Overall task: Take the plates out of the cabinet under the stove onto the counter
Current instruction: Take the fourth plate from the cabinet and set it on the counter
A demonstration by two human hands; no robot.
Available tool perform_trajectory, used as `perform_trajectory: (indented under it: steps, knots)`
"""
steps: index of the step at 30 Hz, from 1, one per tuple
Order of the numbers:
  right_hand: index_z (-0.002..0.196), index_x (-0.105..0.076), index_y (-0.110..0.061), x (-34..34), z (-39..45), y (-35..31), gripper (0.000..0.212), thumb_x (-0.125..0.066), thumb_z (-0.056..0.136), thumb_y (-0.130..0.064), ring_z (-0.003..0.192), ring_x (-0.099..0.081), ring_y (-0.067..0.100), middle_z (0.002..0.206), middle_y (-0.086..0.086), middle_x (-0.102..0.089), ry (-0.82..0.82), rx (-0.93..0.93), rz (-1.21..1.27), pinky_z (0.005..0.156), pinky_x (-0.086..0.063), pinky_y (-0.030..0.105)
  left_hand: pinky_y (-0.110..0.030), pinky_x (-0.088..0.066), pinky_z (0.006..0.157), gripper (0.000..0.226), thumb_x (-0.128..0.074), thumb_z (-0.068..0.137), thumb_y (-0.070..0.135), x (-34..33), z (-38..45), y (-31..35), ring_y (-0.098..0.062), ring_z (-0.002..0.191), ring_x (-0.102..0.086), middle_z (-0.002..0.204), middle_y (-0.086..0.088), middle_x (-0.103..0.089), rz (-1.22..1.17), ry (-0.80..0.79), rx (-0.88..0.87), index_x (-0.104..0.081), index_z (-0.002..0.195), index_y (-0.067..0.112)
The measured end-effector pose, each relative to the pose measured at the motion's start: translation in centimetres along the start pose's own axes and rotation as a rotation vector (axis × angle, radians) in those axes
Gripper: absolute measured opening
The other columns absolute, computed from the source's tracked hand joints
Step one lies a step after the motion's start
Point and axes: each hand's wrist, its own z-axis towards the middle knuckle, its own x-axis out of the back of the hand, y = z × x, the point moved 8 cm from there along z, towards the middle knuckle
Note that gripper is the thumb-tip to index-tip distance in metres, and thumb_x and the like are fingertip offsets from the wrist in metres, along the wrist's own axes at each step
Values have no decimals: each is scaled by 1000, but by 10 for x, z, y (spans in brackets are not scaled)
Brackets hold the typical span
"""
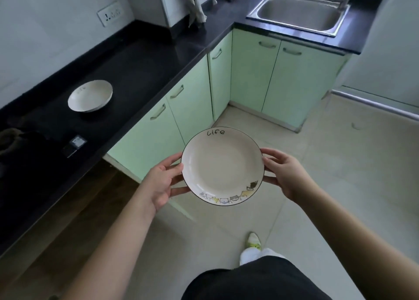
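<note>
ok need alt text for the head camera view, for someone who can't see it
Seen from above, a person's left hand and right hand hold a white plate, marked "life" with cartoon cats on its rim, level over a tiled floor. Another white plate sits on the black counter to the left, above pale green cabinets, with a steel sink beyond.

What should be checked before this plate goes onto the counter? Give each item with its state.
1. Both hands on the held plate: left hand and right hand grip opposite rims. Ok.
2. Plate held level: ok.
3. Bare counter beside the plate already there: ok.
4. Plate over the counter: not ok, it is over the floor.
5. More plates left in the cabinet: cannot tell.
</note>
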Motion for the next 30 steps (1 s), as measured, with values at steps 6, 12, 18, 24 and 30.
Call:
perform_trajectory:
  steps: [6, 12, 18, 24, 30]
  knots:
    - [106, -69, -20, 30, 56, -48, 20, -54, 98, -10, 79, -72, 10, 91, -1, -76, -68, -9, -9, 58, -57, 24, -35, -59, 55, 32, -52, 99, 5, -48, 30, 37, -14, 73, -73, 84, 4, -76, -29, 79, -22, -69, 114, 27]
    - [106, -70, -19, 23, 109, -81, 19, -55, 97, -10, 79, -72, 11, 91, 2, -76, -140, -9, -13, 59, -57, 25, -35, -59, 57, 32, -53, 100, 7, -56, 54, 63, -15, 78, -72, 88, 4, -77, -61, 165, -49, -70, 113, 30]
    - [105, -70, -21, 2, 164, -101, 19, -56, 97, -12, 78, -72, 10, 91, 0, -77, -195, -47, -34, 57, -56, 24, -37, -60, 60, 31, -53, 100, 7, -48, 90, 87, -15, 79, -73, 94, 0, -77, -106, 187, -62, -69, 117, 28]
    - [107, -70, -20, -53, 232, -128, 18, -56, 97, -14, 80, -72, 11, 95, 1, -77, -253, -43, -70, 57, -57, 25, -39, -60, 63, 31, -54, 100, 8, -10, 140, 124, -15, 83, -74, 98, 1, -77, -165, 198, -124, -69, 119, 29]
    - [108, -71, -22, -113, 287, -151, 19, -56, 98, -16, 84, -72, 12, 99, 0, -76, -271, -40, -122, 61, -57, 26, -38, -59, 61, 34, -57, 98, 10, 35, 193, 159, -12, 82, -73, 92, 5, -76, -219, 189, -123, -76, 104, 37]
